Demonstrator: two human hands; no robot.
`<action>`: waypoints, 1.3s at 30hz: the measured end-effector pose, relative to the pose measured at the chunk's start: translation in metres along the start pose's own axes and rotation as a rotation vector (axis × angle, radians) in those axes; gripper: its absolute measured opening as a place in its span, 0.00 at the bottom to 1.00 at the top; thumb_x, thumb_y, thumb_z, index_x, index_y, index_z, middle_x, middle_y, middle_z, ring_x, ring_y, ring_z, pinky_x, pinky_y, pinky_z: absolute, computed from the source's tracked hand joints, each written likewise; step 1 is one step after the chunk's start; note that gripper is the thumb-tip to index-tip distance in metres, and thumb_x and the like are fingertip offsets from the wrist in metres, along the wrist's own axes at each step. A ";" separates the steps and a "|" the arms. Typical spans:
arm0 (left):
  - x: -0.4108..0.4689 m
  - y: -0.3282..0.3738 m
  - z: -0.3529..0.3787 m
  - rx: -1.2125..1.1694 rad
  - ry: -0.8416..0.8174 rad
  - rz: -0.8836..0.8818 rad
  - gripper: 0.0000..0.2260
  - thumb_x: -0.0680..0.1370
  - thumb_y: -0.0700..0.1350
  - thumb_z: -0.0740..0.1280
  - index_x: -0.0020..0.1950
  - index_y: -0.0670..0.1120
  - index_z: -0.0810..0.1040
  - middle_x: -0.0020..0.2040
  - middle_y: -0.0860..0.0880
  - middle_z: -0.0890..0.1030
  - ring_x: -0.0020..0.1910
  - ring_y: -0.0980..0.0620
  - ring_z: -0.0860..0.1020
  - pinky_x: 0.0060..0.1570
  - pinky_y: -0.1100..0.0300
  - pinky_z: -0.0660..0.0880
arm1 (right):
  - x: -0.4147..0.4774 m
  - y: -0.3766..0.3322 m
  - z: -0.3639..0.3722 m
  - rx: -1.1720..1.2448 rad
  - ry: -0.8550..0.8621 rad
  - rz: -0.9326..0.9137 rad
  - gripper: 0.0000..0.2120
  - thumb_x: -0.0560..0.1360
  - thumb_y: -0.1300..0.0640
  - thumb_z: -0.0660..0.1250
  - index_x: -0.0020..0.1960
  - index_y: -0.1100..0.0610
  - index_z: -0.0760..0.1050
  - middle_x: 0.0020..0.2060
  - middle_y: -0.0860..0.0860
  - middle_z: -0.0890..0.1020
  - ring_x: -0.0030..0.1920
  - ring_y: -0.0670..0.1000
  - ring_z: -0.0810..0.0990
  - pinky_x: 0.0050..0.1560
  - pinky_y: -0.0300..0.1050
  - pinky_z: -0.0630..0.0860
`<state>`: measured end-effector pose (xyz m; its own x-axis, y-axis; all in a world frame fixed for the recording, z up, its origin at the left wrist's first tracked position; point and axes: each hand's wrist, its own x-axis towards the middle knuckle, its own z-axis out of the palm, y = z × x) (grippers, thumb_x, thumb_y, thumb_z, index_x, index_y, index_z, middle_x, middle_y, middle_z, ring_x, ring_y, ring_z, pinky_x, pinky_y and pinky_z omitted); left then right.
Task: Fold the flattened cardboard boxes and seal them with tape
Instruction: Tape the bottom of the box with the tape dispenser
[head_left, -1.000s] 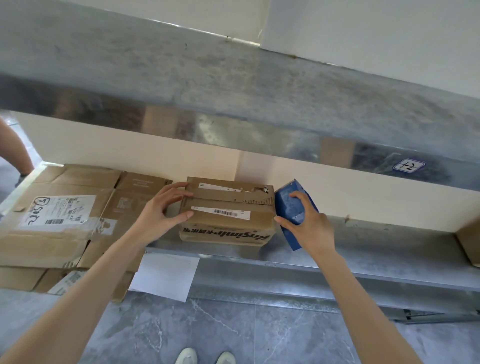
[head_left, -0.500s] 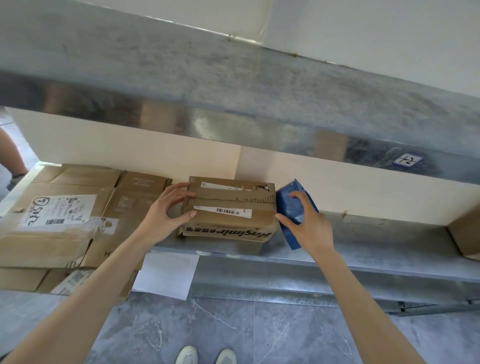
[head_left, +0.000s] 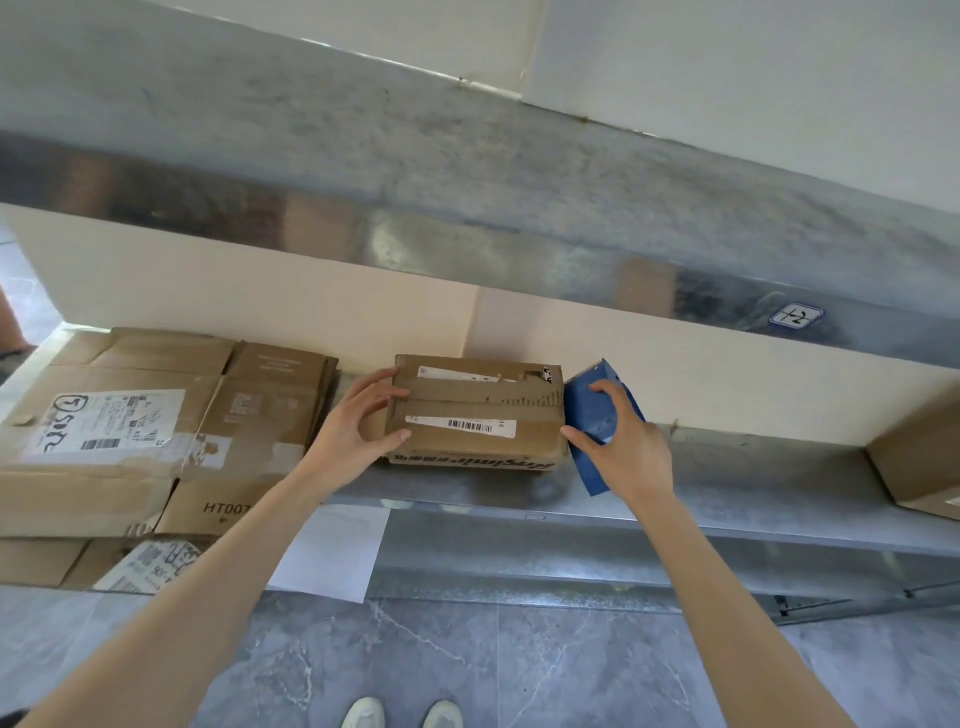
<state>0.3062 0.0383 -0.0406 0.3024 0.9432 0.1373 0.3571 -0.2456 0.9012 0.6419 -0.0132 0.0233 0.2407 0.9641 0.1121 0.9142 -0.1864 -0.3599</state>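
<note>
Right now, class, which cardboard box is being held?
The small assembled box mid-shelf, gripped by the left hand; the flattened boxes at left lie unheld.

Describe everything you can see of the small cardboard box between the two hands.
The small cardboard box is brown, closed and assembled, lying flat on the metal shelf by the pale wall. A white barcode label and a torn white label sit on top; dark print runs upside down along its front face. The left hand grips its left end; the right hand, holding a blue object, has its thumb at the right front corner.
</note>
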 end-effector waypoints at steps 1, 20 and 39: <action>0.004 0.001 0.000 0.003 -0.011 0.002 0.18 0.74 0.38 0.75 0.62 0.49 0.78 0.73 0.56 0.69 0.68 0.65 0.70 0.66 0.72 0.65 | 0.002 0.001 0.000 0.003 -0.005 0.013 0.28 0.73 0.38 0.71 0.68 0.47 0.67 0.37 0.54 0.81 0.29 0.52 0.75 0.26 0.41 0.69; -0.009 -0.023 0.008 0.096 -0.048 -0.106 0.18 0.74 0.45 0.76 0.61 0.57 0.77 0.72 0.57 0.69 0.67 0.55 0.72 0.67 0.58 0.68 | 0.000 0.010 0.038 0.007 -0.161 0.064 0.29 0.72 0.39 0.73 0.68 0.44 0.65 0.40 0.52 0.82 0.29 0.47 0.73 0.26 0.40 0.67; 0.004 0.004 0.013 0.063 -0.018 -0.090 0.20 0.72 0.42 0.78 0.60 0.54 0.78 0.71 0.57 0.69 0.70 0.56 0.70 0.71 0.58 0.64 | 0.013 -0.016 -0.012 -0.051 -0.177 -0.378 0.36 0.77 0.43 0.68 0.73 0.31 0.46 0.38 0.47 0.79 0.31 0.48 0.75 0.27 0.38 0.67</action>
<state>0.3202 0.0378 -0.0415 0.2823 0.9581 0.0493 0.4378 -0.1744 0.8820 0.6342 -0.0002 0.0418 -0.1706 0.9832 0.0648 0.9433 0.1820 -0.2775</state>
